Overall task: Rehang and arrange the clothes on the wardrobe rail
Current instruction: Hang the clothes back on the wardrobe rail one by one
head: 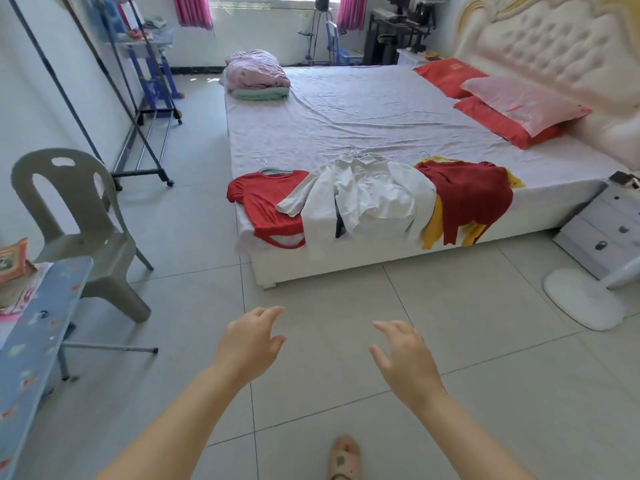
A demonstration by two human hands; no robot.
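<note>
Several garments on wire hangers lie along the near edge of the bed (363, 109): a red T-shirt (266, 206) at the left, a white shirt (374, 199) in the middle, and a dark red top (467, 195) over a yellow one (434, 226) at the right. The dark metal clothes rack (138, 133) stands against the left wall with nothing on its lower bars. My left hand (249, 341) and my right hand (405, 358) reach forward over the tiled floor, well short of the bed. Both have relaxed, slightly spread fingers and hold nothing.
A grey plastic chair (79, 230) stands at the left, with a blue ironing board (34, 344) in front of it. A white fan base (581, 299) and a small drawer unit (609, 230) sit at the right. Folded bedding (256, 76) lies on the bed's far corner. My slippered foot (344, 459) shows below.
</note>
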